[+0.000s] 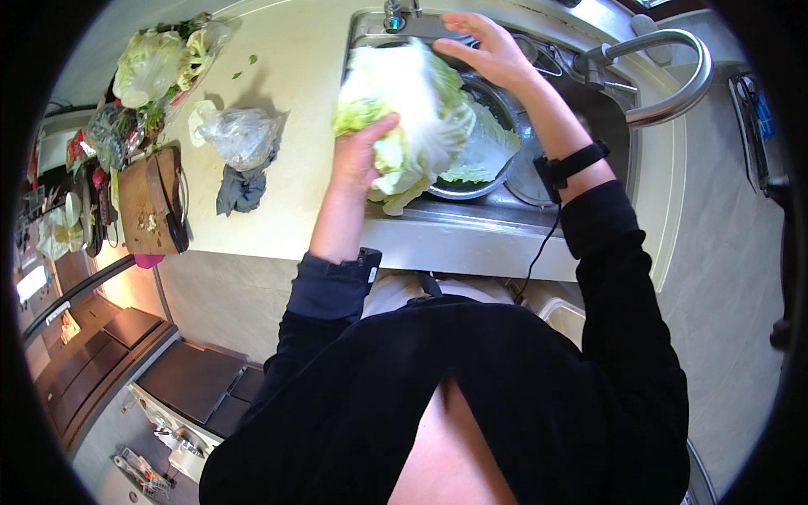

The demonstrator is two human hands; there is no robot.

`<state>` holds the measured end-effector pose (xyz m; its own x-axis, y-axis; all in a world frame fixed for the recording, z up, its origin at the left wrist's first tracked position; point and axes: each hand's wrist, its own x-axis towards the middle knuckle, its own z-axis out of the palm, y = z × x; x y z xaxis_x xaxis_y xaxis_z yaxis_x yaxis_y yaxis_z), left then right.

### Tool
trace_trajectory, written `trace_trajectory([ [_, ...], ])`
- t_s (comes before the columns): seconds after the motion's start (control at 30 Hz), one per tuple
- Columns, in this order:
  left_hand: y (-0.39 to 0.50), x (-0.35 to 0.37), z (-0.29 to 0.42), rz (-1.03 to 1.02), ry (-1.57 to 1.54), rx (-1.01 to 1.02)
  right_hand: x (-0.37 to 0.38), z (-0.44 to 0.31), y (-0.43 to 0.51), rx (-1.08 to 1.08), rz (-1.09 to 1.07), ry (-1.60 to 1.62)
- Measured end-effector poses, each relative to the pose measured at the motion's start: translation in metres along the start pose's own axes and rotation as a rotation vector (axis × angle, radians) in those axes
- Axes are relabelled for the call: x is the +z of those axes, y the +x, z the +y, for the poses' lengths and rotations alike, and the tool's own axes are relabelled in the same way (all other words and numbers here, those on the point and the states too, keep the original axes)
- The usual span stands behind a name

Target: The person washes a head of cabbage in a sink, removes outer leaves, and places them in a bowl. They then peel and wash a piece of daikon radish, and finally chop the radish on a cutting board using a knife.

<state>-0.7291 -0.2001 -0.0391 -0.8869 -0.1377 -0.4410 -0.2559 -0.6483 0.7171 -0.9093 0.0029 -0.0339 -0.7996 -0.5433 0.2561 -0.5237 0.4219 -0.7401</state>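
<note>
My left hand (363,148) grips a head of napa cabbage (404,107) from its left side, above the left part of the steel sink. Raised over the back of the sink, my right hand (486,50) has its fingers apart and holds nothing. Below and right of the cabbage head, a loose cabbage leaf (486,151) lies in a round metal bowl (467,190) in the sink. The bowl's left side is hidden by the cabbage head.
A curved faucet (675,38) arches over the sink's right part. On the left counter are a clear plastic bag (243,136), a dark cloth (243,189), a cutting board (139,208) with a knife (158,189), and another cabbage (148,66) beside cauliflower (194,57).
</note>
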Motion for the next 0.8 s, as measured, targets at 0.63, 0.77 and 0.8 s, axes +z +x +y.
trace_trajectory([
  [0.63, -0.026, -0.039, 0.014, 0.158, -0.103, 0.031, 0.130, 0.091, -0.151, 0.347, -0.889, -0.684],
  [0.77, -0.027, -0.044, 0.015, 0.156, -0.065, 0.021, 0.121, 0.089, -0.148, 0.360, -0.880, -0.921],
  [0.8, -0.027, -0.044, 0.015, 0.154, -0.070, 0.016, 0.123, 0.086, -0.150, 0.450, -0.945, -0.848],
])
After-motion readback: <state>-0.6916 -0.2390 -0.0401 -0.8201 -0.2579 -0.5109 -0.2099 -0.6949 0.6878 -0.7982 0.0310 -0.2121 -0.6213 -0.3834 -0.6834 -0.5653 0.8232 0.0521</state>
